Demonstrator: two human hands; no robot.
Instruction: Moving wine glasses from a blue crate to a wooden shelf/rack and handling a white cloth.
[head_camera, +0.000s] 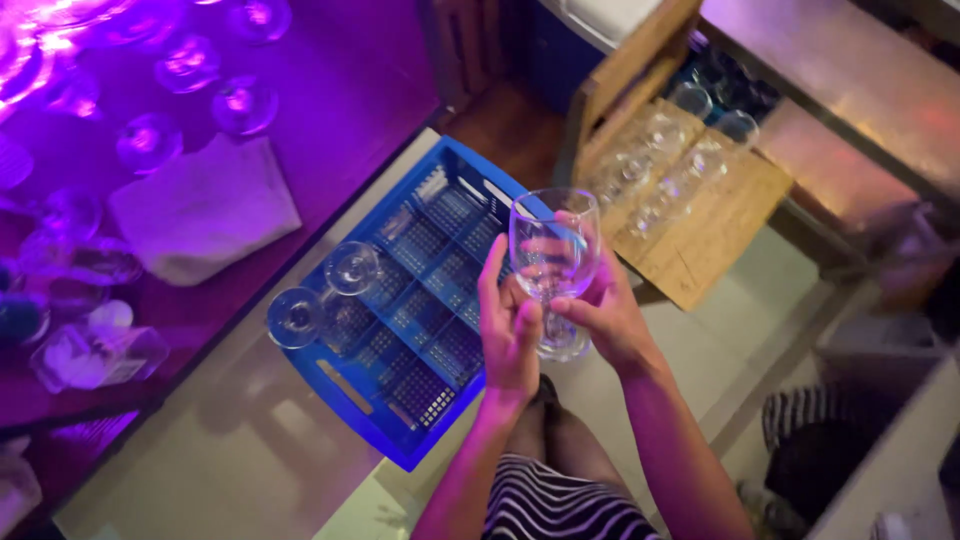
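Wine glass (553, 250) upright, clasped by both hands: left (510, 335) at stem, right (605, 315) cupping bowl.

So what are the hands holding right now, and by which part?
A clear wine glass, upright. The right hand grips its stem below the bowl; the left hand touches the bowl's lower side.

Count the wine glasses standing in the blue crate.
2. Both stand upside down at the blue crate's far-left corner: one glass at the edge, the other glass just beside it. The remaining compartments look empty, though the raised hands hide a few.
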